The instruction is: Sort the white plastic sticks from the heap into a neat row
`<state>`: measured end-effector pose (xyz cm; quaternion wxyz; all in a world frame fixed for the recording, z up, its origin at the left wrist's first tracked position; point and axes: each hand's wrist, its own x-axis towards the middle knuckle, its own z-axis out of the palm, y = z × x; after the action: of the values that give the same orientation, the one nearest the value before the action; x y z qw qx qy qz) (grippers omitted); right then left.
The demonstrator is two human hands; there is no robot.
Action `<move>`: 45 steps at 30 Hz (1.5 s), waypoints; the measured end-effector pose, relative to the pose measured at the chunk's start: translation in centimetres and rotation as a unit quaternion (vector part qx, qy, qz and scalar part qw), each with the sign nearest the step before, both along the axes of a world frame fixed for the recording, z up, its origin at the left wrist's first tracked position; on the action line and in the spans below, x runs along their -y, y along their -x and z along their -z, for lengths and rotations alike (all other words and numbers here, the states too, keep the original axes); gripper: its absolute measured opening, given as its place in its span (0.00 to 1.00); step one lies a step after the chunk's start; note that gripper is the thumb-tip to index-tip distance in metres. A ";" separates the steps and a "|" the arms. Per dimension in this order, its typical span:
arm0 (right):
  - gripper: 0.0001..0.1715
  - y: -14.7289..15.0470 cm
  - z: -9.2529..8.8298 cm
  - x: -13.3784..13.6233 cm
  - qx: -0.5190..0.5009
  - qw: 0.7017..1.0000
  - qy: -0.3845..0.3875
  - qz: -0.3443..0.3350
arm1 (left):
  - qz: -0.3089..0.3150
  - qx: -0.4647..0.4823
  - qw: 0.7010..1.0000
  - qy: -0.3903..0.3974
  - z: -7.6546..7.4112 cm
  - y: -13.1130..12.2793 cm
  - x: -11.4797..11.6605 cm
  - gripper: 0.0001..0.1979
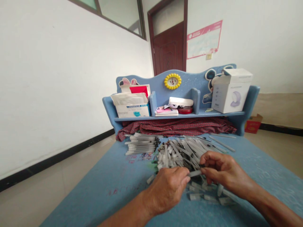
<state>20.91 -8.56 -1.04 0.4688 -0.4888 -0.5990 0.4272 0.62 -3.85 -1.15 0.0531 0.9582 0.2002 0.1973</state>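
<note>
Between my two hands is a translucent white pen piece. My left hand is closed, pinching its left end. The fingers of my right hand are closed round its right end, beside a small dark part. Just beyond them spreads a loose pile of translucent pen tubes and caps. A neater stack of pens with dark tips lies at the back left. Several short clear caps are scattered on the blue table below my right hand.
A blue shelf stands at the table's back, holding a mask box, a red round tin and a white box. Checked cloth lies under it. A yellow flower clock is on its backboard.
</note>
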 end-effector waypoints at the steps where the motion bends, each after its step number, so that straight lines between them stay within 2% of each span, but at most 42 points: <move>1: 0.07 0.1 0.1 0.0 0.000 1.000 -0.002 0.001 | -0.001 -0.002 1.000 -0.001 0.0 0.0 0.0 0.07; 4: 0.07 0.0 0.1 -0.1 -0.002 1.000 -0.005 0.015 | -0.002 -0.003 1.000 -0.006 -0.1 0.0 0.1 0.07; 8: 0.08 -1.1 -0.6 -0.2 -0.012 0.997 -0.022 0.066 | -0.013 0.018 1.000 -0.011 -0.4 0.4 -0.4 0.08; 12: 0.09 -3.2 -1.6 -0.5 -0.049 0.988 -0.049 0.136 | -0.019 0.049 0.998 -0.024 -1.0 1.3 -1.9 0.10; 16: 0.11 -5.2 -2.1 -0.8 -0.080 0.976 -0.079 0.185 | -0.043 0.042 0.997 -0.039 -1.4 2.0 -3.5 0.11; 21: 0.12 -6.7 -2.4 -0.8 -0.090 0.983 -0.049 0.150 | -0.082 0.020 0.996 -0.031 -2.1 2.7 -4.6 0.11; 26: 0.12 -6.5 -2.3 -0.7 -0.053 0.994 0.010 0.099 | -0.140 0.011 0.990 -0.027 -2.6 2.9 -4.8 0.12; 32: 0.08 -5.4 -1.2 -1.1 0.045 0.995 0.069 0.053 | -0.119 -0.006 0.993 -0.010 -2.2 2.2 -4.2 0.12; 39: 0.04 -6.1 -0.2 -1.8 0.135 0.983 0.054 0.111 | -0.112 -0.039 0.993 -0.016 -1.7 1.8 -3.8 0.11; 43: 0.03 -6.4 -0.4 -1.8 0.176 0.973 0.034 0.143 | -0.104 -0.050 0.993 -0.027 -1.4 1.8 -3.8 0.11; 45: 0.03 -6.4 -0.7 -1.6 0.179 0.974 0.032 0.137 | -0.097 -0.042 0.994 -0.034 -1.2 1.8 -3.8 0.11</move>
<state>27.32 -6.97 -0.37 0.3921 -0.6492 -0.5866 0.2840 -1.17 -0.01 0.07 -0.0073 0.9430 0.2875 0.1676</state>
